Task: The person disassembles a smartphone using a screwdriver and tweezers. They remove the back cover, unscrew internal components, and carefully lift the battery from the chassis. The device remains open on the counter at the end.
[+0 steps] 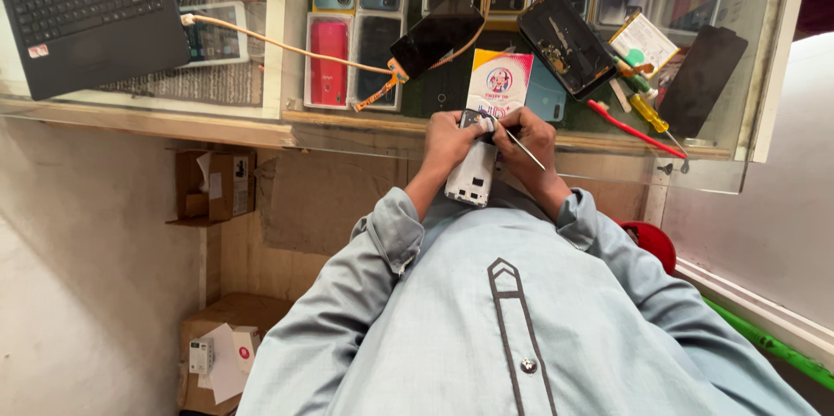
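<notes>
Where both hands meet, white opened phone (472, 174), back upward.

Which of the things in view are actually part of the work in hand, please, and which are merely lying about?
In use:
white opened phone, held by left hand
thin metal tool, in right hand

Lying about:
laptop
orange cable
red phone
yellow-handled screwdriver
red-handled tool
cardboard boxes

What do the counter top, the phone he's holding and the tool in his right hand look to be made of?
Counter top: clear glass, since the phones under it show through, on a wooden edge. Phone in the left hand: probably plastic, with a matte white opened back. Tool in the right hand: likely metal, a thin, shiny grey shaft.
</notes>
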